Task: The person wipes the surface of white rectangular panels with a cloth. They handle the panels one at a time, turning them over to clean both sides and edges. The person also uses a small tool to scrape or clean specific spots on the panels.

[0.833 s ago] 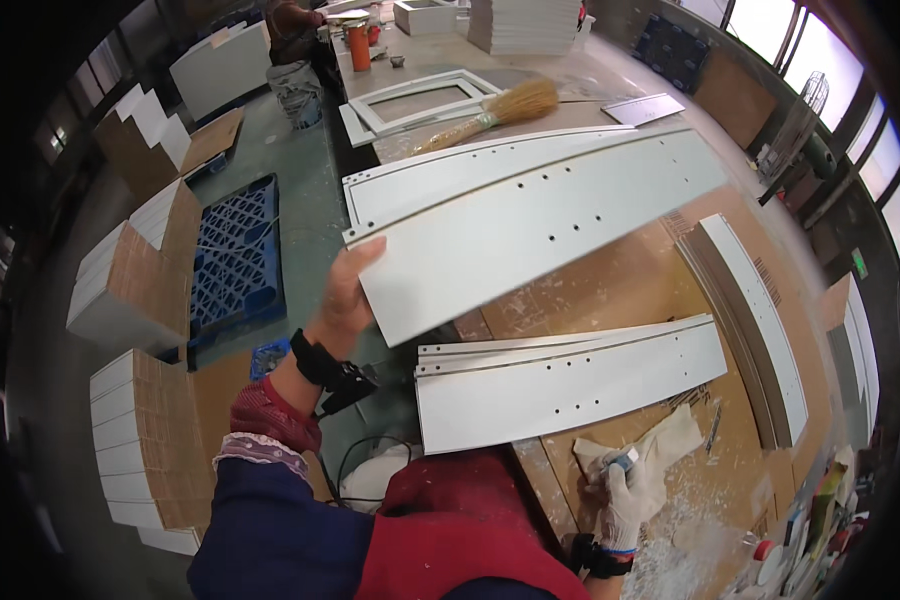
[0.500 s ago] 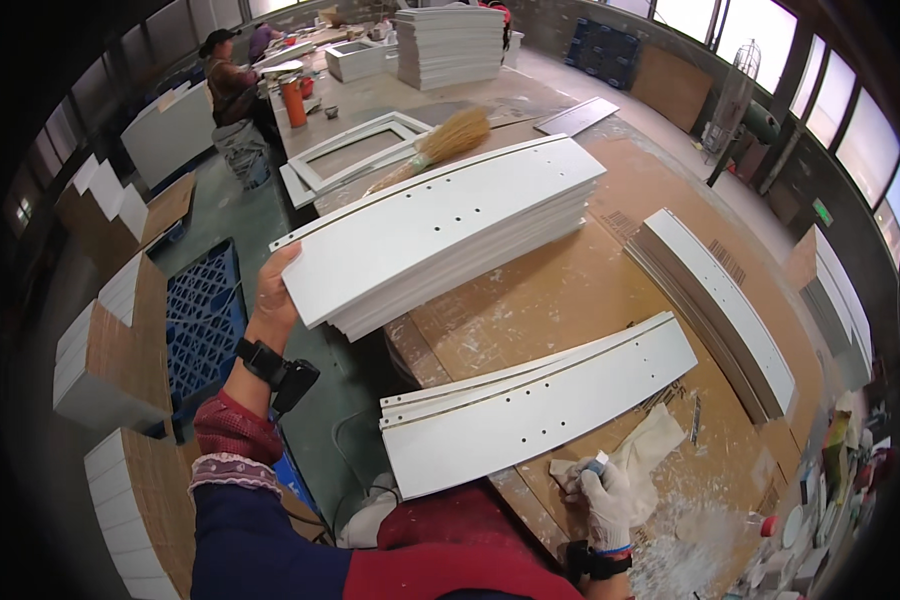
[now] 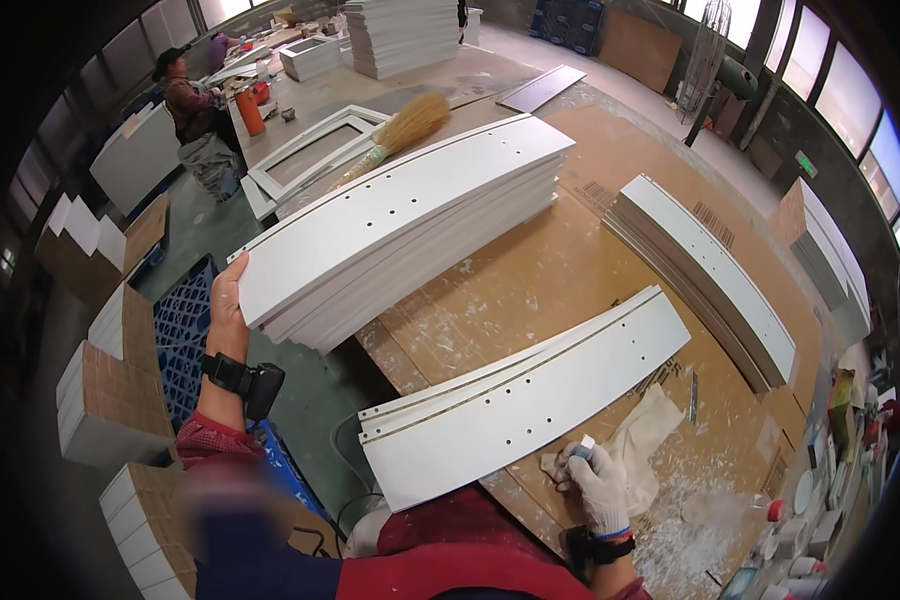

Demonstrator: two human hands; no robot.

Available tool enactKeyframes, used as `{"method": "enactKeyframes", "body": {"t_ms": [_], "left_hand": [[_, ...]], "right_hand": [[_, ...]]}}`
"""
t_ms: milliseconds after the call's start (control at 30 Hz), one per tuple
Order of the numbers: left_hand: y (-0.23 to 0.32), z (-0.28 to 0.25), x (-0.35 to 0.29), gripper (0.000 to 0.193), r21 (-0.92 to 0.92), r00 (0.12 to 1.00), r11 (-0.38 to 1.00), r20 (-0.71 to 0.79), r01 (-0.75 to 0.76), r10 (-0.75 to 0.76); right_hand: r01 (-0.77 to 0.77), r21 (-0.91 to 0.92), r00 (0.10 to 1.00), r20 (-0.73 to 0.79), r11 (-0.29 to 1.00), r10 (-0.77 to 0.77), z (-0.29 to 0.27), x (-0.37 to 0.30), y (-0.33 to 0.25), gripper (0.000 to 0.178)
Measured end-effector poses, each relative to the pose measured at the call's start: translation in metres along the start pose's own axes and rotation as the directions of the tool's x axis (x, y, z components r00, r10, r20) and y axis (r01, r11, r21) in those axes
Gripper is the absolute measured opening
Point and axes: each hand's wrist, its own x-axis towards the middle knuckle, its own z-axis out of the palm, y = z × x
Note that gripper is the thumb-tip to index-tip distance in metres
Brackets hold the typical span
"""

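Note:
My bare left hand (image 3: pixel 228 302) grips the near left end of a white curved board (image 3: pixel 390 210), its thumb near the top edge and the other fingers mostly hidden. This board, drilled with several small holes, lies on top of a stack of similar boards (image 3: pixel 420 265). My right hand (image 3: pixel 602 490), in a white knitted glove, is closed around a small blue-and-white piece (image 3: pixel 581 449) whose kind I cannot make out. A pale cloth (image 3: pixel 642 440) lies beside that hand. Just in front of me, more curved boards (image 3: pixel 520 400) overlap, slightly fanned.
Another stack of curved boards (image 3: pixel 715 270) stands at the right on the cardboard-covered table (image 3: pixel 490 285). Behind the main stack lie a straw broom (image 3: pixel 410 125) and white frames (image 3: pixel 315 150). A blue pallet (image 3: pixel 182 340) is on the floor at left; a person (image 3: pixel 190 105) sits far left.
The view has shifted, so the table and stacks sit a little further left and higher. My left hand stays on the board's end; my right hand keeps its small piece near the cloth.

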Motion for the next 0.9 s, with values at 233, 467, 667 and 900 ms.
{"method": "enactKeyframes", "body": {"t_ms": [233,467,667,900], "left_hand": [[0.0,-0.004,0.004,0.028,0.119,0.991,0.986,-0.06,-0.113,0.121],[0.011,-0.006,-0.001,0.031,0.343,0.999,0.939,-0.001,-0.034,0.036],[0.034,0.002,-0.015,0.038,0.808,0.987,0.585,-0.144,0.072,0.077],[0.003,0.056,-0.133,0.019,0.724,0.924,0.608,0.379,-0.326,0.045]], "right_hand": [[0.004,-0.008,0.999,-0.051,1.0,-0.005,0.001,-0.002,-0.003,0.013],[-0.002,-0.021,1.0,-0.001,1.0,0.002,0.007,0.001,-0.01,0.011],[-0.028,0.032,1.0,0.005,0.999,0.028,0.017,0.002,-0.023,0.012],[0.122,0.302,0.992,-0.02,0.945,-0.122,0.063,0.007,-0.073,0.025]]}}
